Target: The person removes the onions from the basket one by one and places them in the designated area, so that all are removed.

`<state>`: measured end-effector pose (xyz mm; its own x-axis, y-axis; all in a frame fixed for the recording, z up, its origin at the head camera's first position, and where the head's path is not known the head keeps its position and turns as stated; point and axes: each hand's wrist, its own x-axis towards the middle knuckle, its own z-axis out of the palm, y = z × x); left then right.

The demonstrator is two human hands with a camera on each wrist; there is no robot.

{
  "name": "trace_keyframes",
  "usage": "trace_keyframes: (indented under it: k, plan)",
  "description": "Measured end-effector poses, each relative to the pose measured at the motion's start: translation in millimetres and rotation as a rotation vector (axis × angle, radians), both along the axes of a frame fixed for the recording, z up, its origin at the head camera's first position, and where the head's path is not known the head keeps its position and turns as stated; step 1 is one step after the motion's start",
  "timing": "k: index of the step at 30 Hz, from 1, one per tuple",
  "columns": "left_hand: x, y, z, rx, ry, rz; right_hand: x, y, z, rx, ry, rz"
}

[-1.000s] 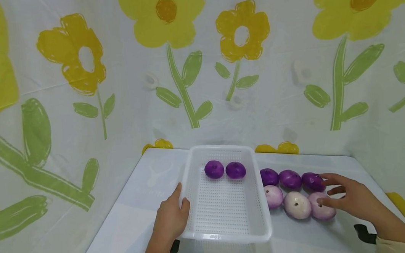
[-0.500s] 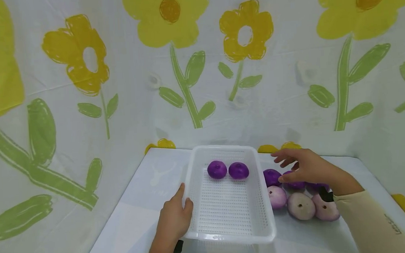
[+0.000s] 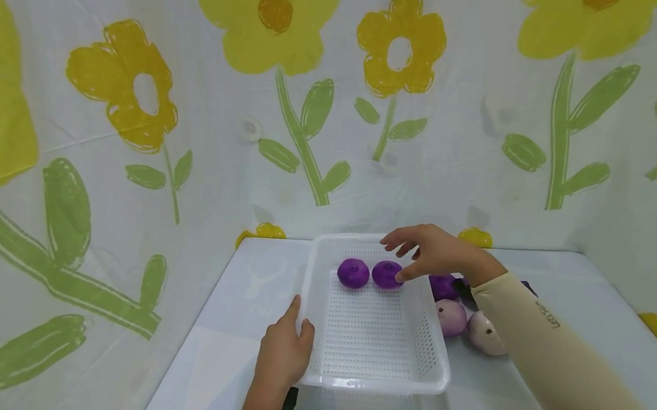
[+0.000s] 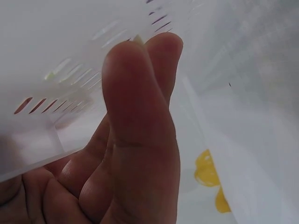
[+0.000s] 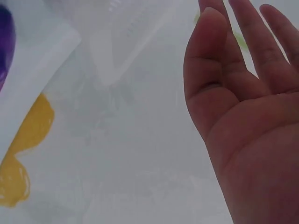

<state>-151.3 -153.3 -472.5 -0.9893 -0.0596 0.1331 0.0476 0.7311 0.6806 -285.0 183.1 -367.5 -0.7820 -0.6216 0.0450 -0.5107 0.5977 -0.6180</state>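
A white perforated plastic basket (image 3: 363,339) stands on the table in the head view, with two purple onions (image 3: 353,273) side by side toward its far end. My left hand (image 3: 280,350) holds the basket's left side; in the left wrist view the thumb (image 4: 140,93) is close to the slotted wall. My right hand (image 3: 431,249) hovers over the basket's right rim with relaxed, spread fingers and nothing in them. Its thumb overlaps the right-hand onion (image 3: 386,275) in the head view. The right wrist view shows its bare palm.
More onions lie right of the basket, among them a pale one (image 3: 486,334) and a pinkish one (image 3: 451,317); the right sleeve (image 3: 541,330) hides part of the group. A flower-printed cloth (image 3: 205,186) hangs behind the white table (image 3: 217,316).
My right hand has moved left from the loose onions to above the basket's right side, still holding nothing. The left hand stays at the basket, and the two onions inside have not moved.
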Motion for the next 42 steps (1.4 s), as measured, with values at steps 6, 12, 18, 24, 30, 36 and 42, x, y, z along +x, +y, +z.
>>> trace_keyframes:
  k: [6, 12, 18, 24, 30, 36, 42]
  plan:
    - [0.5, 1.3, 3.0, 0.007, -0.007, 0.007, -17.2, -26, -9.4, 0.033, -0.069, 0.026]
    - [2.5, 1.8, 4.0, 0.002, -0.014, 0.015, -27.8, -47, -21.3, 0.115, -0.120, 0.042]
    - [3.8, 1.8, 1.6, 0.023, -0.012, -0.007, -33.8, -66, -30.0, 0.225, -0.118, 0.005]
    - [3.2, 0.6, 0.5, 0.020, 0.005, -0.009, -40.6, -89, -41.7, 0.336, -0.017, -0.043]
    - [2.0, -0.1, 0.7, 0.016, 0.010, -0.003, -42.9, -104, -48.5, 0.423, 0.054, -0.041]
    - [3.7, -0.1, 3.0, -0.002, 0.024, 0.008, -39.0, -113, -51.9, 0.455, 0.113, 0.014]
    - [3.9, -1.3, 3.6, 0.006, 0.022, -0.003, -40.8, -116, -57.8, 0.473, 0.105, 0.004]
